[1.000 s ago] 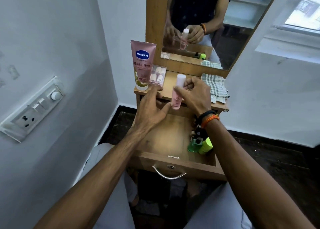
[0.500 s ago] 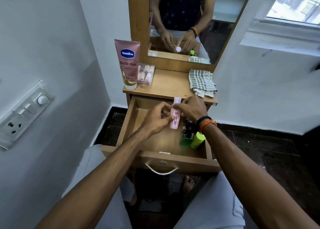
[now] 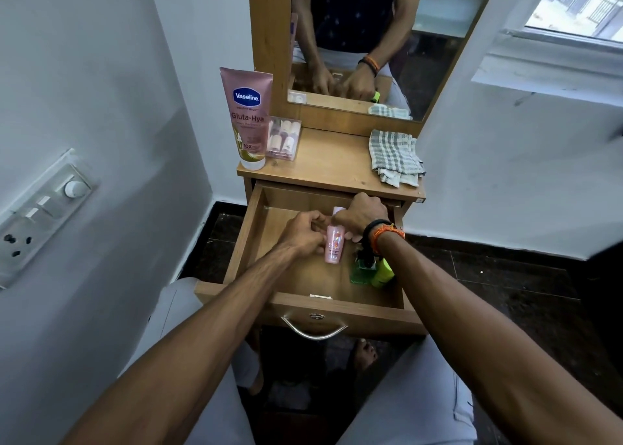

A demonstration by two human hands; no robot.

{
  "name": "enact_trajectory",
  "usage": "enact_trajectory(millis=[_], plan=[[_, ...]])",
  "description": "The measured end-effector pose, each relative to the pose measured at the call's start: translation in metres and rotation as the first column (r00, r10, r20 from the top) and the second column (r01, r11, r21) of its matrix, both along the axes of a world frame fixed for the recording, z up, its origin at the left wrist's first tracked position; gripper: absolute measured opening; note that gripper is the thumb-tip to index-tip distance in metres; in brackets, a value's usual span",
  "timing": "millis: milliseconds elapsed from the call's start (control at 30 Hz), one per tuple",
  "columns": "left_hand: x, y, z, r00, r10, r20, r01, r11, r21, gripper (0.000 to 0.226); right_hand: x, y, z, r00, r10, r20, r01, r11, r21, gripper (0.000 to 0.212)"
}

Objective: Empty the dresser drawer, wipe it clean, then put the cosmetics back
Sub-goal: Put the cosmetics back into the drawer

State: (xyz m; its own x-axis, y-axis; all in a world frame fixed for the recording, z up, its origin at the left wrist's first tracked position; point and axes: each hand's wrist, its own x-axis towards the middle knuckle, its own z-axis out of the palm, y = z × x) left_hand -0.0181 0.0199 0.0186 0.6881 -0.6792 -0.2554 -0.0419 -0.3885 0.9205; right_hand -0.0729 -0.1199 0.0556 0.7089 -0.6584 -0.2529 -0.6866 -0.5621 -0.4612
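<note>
The wooden dresser drawer (image 3: pixel 246 242) is pulled out. Inside it a small pink bottle (image 3: pixel 333 245) with a white cap stands upright. My right hand (image 3: pixel 362 213) grips its upper part and my left hand (image 3: pixel 305 232) holds its left side. At the drawer's right side stand a green glass bottle (image 3: pixel 360 271) with a dark cap and a lime-green container (image 3: pixel 382 272), partly hidden by my right wrist. On the dresser top (image 3: pixel 330 171) stand a pink Vaseline tube (image 3: pixel 247 117) and a clear case of small bottles (image 3: pixel 283 138).
A checked cloth (image 3: pixel 394 156) lies folded at the right of the dresser top. A mirror (image 3: pixel 367 40) rises behind it. White walls close in on both sides, with a switch panel (image 3: pixel 43 205) on the left. The floor is dark tile.
Both hands have brought the pink bottle down from above the dresser top into the drawer, where it now stands near the green bottles.
</note>
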Motion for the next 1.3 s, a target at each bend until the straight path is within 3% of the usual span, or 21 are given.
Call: enact_trajectory(millis=[233, 900, 1167, 1300], plan=[[0.004, -0.002, -0.004, 0.998, 0.002, -0.069, 0.0, 0.999, 0.033, 0.031, 0.012, -0.002, -0.005, 0.998, -0.011, -0.068, 0.011, 1.0, 0.002, 0.028], [-0.002, -0.017, 0.001, 0.991, -0.035, 0.132, 0.025, 0.997, 0.078, 0.031, 0.014, 0.0, -0.016, 0.996, -0.048, -0.081, 0.038, 0.992, -0.123, 0.043], [-0.004, -0.017, -0.002, 0.997, -0.014, 0.08, 0.007, 0.997, 0.081, 0.031, 0.001, -0.004, 0.006, 1.0, -0.001, -0.011, -0.001, 0.988, -0.157, 0.012], [-0.007, -0.019, -0.004, 0.999, -0.013, 0.045, 0.009, 0.996, 0.087, 0.035, -0.012, -0.013, 0.021, 0.998, 0.0, 0.06, 0.007, 0.993, -0.121, 0.011]])
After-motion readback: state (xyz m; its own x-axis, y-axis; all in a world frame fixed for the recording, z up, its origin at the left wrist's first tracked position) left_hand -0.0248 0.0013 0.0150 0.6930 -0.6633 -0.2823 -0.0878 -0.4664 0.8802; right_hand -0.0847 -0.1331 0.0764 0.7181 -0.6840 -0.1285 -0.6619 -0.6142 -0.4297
